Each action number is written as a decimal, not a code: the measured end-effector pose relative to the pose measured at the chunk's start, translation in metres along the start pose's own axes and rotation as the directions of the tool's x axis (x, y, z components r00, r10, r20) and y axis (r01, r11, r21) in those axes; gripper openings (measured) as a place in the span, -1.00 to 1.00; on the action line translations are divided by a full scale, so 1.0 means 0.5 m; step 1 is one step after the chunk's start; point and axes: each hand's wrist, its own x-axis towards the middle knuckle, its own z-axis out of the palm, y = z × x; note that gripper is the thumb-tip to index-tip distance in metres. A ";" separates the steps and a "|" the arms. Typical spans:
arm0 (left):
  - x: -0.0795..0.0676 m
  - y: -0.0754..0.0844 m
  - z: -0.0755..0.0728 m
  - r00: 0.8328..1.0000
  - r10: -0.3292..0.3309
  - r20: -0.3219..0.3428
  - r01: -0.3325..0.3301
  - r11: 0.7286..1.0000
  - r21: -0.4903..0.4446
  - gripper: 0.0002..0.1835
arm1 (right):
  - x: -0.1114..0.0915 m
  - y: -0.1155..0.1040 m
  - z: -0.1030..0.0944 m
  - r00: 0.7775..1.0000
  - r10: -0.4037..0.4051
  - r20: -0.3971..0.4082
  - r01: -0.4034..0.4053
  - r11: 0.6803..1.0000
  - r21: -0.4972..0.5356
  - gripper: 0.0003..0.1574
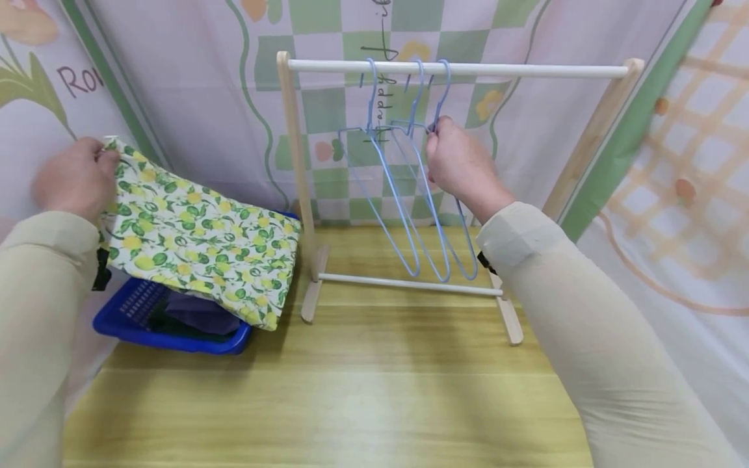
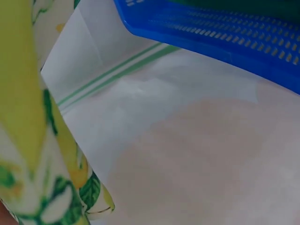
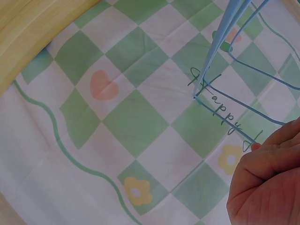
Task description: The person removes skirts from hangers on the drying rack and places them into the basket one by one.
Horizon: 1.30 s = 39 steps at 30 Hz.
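Observation:
In the head view my left hand [image 1: 78, 179] pinches the upper corner of a lemon-print cloth [image 1: 199, 237], which spreads out to the right over a blue basket [image 1: 170, 341]. The same cloth fills the left side of the left wrist view. At the rack, my right hand [image 1: 465, 162] grips the neck of the rightmost blue hanger [image 1: 465, 244], just below its hook. That hanger's hook is at the rail. Two more blue hangers [image 1: 404, 201] hang to its left. The right wrist view shows my right hand [image 3: 267, 178] with curled fingers at a hanger's wire.
A wooden rack with a white rail [image 1: 526, 70] stands on the wood-grain table [image 1: 363, 390], its feet near the back. Dark folded cloth [image 1: 201, 314] lies in the basket. Printed curtains [image 1: 328, 26] enclose the back and sides.

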 end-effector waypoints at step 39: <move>-0.001 0.079 0.088 0.970 0.241 -0.011 -0.241 0.970 -0.026 -0.48 | 0.001 -0.004 0.002 1.000 0.004 0.000 -0.004 1.000 0.005 -0.45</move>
